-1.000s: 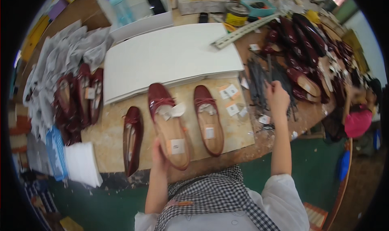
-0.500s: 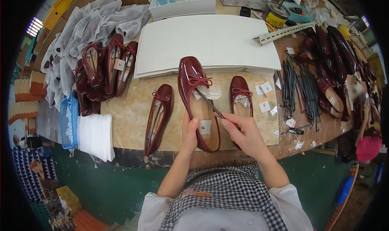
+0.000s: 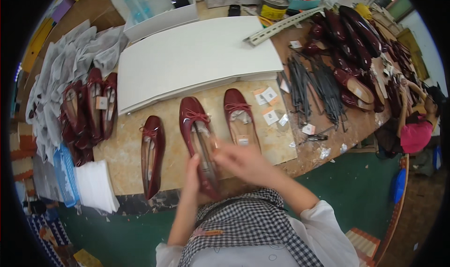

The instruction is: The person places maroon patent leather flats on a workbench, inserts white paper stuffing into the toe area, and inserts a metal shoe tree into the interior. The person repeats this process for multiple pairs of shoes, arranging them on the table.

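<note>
A dark red patent ballet flat [image 3: 193, 118] with a bow is between my hands, low over the tan work surface [image 3: 274, 147]. My left hand [image 3: 190, 175] grips its left side near the heel. A dark thin rod [image 3: 202, 147] lies lengthwise inside, from the paper-stuffed toe toward the heel. At the shoe's right side is my right hand [image 3: 246, 161], its fingers smeared by motion. Another dark red flat [image 3: 153, 147] with a rod inside lies to the left. A third flat [image 3: 234, 100], paper in its toe, lies to the right, partly covered by my right hand.
White sheets [image 3: 201, 51] are stacked behind, under a slotted metal bar [image 3: 283, 25]. Dark rods [image 3: 323, 91] and more red shoes [image 3: 358, 89] lie right, near small labels [image 3: 270, 117]. Left are tissue-wrapped shoes [image 3: 61, 75], a blue basket [image 3: 65, 175] and white cloths [image 3: 96, 185]. A person [image 3: 417, 126] sits far right.
My view has swung to the right. The flat in my hands has come down closer to the surface. The rod, pinched by my right hand before, now lies along the inside of the shoe.
</note>
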Demonstrator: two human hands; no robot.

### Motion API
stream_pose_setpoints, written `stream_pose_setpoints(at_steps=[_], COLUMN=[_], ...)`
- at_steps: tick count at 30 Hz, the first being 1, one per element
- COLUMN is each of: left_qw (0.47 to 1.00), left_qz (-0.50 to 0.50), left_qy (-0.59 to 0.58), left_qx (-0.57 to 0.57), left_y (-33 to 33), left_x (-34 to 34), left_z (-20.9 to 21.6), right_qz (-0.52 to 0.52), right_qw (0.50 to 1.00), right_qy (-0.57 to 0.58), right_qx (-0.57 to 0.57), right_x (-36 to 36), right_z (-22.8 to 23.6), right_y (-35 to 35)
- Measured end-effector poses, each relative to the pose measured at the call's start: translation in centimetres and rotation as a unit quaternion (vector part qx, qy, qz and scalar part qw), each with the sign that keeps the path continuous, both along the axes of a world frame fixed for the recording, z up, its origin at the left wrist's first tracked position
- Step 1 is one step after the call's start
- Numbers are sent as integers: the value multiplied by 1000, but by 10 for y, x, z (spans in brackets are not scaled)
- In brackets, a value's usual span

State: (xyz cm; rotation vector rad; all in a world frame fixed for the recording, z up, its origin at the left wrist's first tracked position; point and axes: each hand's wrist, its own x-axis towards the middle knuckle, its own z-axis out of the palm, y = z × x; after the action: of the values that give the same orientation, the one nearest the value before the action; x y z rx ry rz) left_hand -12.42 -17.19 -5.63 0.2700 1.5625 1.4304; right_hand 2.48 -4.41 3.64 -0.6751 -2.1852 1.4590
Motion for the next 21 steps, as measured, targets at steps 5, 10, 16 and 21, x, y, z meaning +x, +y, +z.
stream_pose_setpoints(at_steps=[5,10,16,21], left_qw=[821,907,954,935], left_qz=[-34,-234,-102,-77], left_qy=[570,349,-248,-301], left_qx=[9,-11,133,170], left_y=[23,96,50,48], left_x=[-15,39,35,31], left_z=[76,32,0,41], right_qz=[-431,-401,-481,-299], right_qw=[797,806,786,948], right_qy=[-295,-344,-234,-72], right_qx=[303,265,309,80], right_x=[144,149,154,84], right_z=[-63,-94,-61,1], right_y=[167,197,180,101])
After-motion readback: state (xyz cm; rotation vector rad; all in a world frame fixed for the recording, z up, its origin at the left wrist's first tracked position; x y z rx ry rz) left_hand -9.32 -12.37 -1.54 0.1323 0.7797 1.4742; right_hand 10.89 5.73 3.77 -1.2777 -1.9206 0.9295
